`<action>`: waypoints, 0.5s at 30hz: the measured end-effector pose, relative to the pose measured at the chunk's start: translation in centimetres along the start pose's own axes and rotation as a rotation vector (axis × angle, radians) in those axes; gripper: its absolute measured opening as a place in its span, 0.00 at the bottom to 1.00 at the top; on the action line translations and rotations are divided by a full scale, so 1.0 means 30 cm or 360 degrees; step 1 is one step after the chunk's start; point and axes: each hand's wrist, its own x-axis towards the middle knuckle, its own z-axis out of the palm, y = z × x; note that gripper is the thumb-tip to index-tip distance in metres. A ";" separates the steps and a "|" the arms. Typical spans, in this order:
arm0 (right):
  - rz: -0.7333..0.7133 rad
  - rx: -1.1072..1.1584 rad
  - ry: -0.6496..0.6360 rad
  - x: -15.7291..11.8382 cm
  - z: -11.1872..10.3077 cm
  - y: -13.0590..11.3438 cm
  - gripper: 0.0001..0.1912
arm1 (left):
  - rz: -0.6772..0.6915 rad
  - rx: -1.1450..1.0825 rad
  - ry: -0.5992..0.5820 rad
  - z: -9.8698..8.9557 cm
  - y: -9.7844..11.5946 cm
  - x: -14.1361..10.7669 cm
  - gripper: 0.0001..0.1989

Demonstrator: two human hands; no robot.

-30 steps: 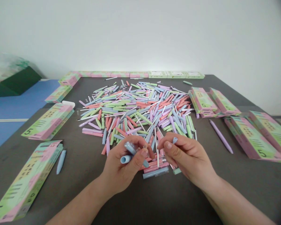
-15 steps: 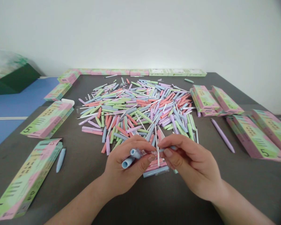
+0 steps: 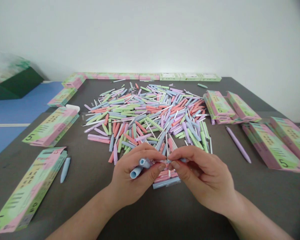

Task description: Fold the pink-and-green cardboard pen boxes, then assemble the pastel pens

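Note:
My left hand (image 3: 136,176) is closed around two light blue pen barrels (image 3: 136,172), whose hollow ends point toward me. Clear plastic parts show at its fingertips. My right hand (image 3: 205,178) pinches a small light blue pen part (image 3: 183,160), mostly hidden by the fingers. Both sets of fingertips almost meet over the near edge of a large heap of pen parts (image 3: 150,110) in pink, green, blue and purple, mixed with thin white refills. Just under my hands lies a blue pen piece with a clear tip (image 3: 167,183).
Printed pen boxes stand left (image 3: 27,190) and right (image 3: 277,146), with a row of boxes (image 3: 150,76) along the back edge. A purple pen (image 3: 238,144) and a blue barrel (image 3: 65,170) lie apart. A dark green bin (image 3: 17,83) sits on a blue surface.
My right fingertips have moved slightly left, closer to my left fingertips, bringing the small blue part with them. My left hand has barely moved.

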 end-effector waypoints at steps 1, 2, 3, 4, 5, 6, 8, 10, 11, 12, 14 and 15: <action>0.0000 -0.0004 -0.0003 0.000 0.000 0.000 0.07 | 0.0004 0.0004 0.0000 0.000 0.000 0.000 0.08; 0.0001 -0.0009 -0.0007 0.001 0.000 0.000 0.07 | 0.0007 0.0006 0.0000 0.001 0.001 0.000 0.08; -0.0001 -0.0013 -0.0011 0.001 0.000 0.001 0.07 | 0.0014 0.0007 0.0001 0.001 0.001 -0.001 0.08; -0.0004 -0.0019 -0.0020 0.001 0.000 0.002 0.07 | 0.0024 0.0008 0.0002 0.001 0.001 -0.001 0.09; -0.0010 -0.0025 -0.0036 0.000 0.000 0.003 0.07 | 0.0036 0.0011 0.0004 0.002 0.001 -0.001 0.09; -0.0018 -0.0031 -0.0055 -0.001 0.001 0.006 0.07 | 0.0053 0.0018 0.0003 0.003 0.000 -0.002 0.10; -0.0022 -0.0050 -0.0100 -0.004 0.003 0.013 0.09 | 0.0099 0.0054 -0.0002 0.004 -0.002 -0.002 0.11; -0.0008 -0.0057 -0.0146 -0.006 0.006 0.021 0.11 | 0.0134 0.0107 -0.0006 0.005 -0.006 -0.002 0.11; 0.0002 -0.0038 -0.0165 -0.006 0.007 0.024 0.11 | 0.0138 0.0132 -0.0008 0.006 -0.008 -0.002 0.11; 0.0016 0.0006 -0.0191 -0.006 0.007 0.025 0.11 | 0.0132 0.0145 -0.0010 0.006 -0.010 -0.002 0.11; 0.0063 0.0170 -0.0256 -0.005 0.005 0.023 0.10 | 0.0102 0.0132 -0.0014 0.007 -0.015 -0.002 0.12; 0.0105 0.0271 -0.0281 -0.004 0.004 0.021 0.09 | 0.0088 0.0114 -0.0015 0.006 -0.016 -0.001 0.12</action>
